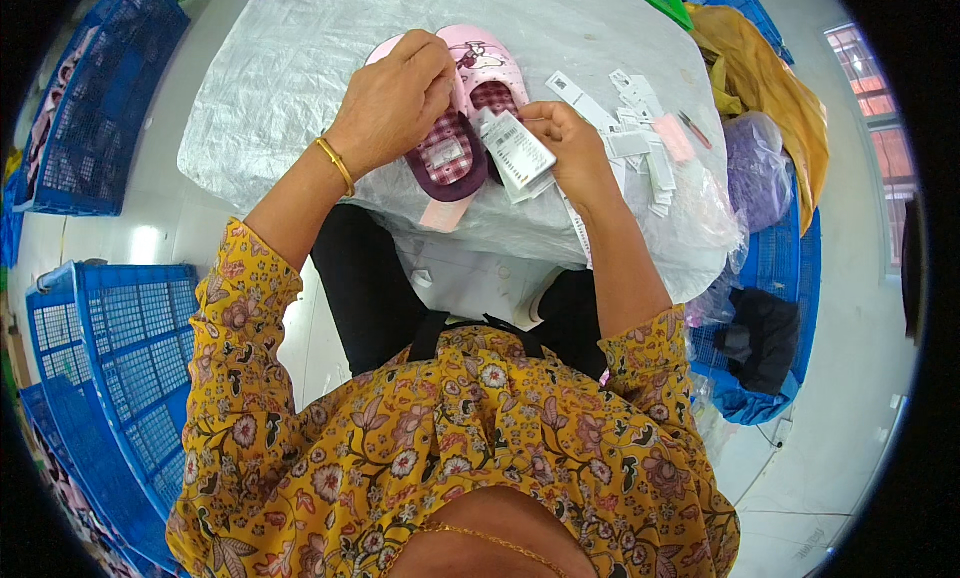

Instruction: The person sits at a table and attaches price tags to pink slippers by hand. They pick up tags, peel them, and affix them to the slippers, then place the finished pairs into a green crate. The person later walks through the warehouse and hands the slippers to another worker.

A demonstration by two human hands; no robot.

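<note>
A pair of pink slippers with plaid insoles lies at the near edge of the covered table, toes pointing away from me. Over the upper of the left slipper [447, 176] my left hand [398, 100] is closed, its fingertips at the gap between the two; some of its grip is hidden. The right slipper [484, 56] has a cartoon print on its toe. Beside its opening, my right hand [572, 156] pinches a white paper tag [518, 150] with printed bars, which hangs over the slippers' heels. A pale pink strip [446, 214] sticks out beneath the left slipper.
Loose white tags [632, 106] and a red pen-like tool [694, 130] lie right on the plastic-covered table [270, 98]. Blue crates [135, 353] stand left. At right are a purple plastic bag [757, 168], yellow cloth [765, 68] and a blue crate [806, 278] with dark cloth.
</note>
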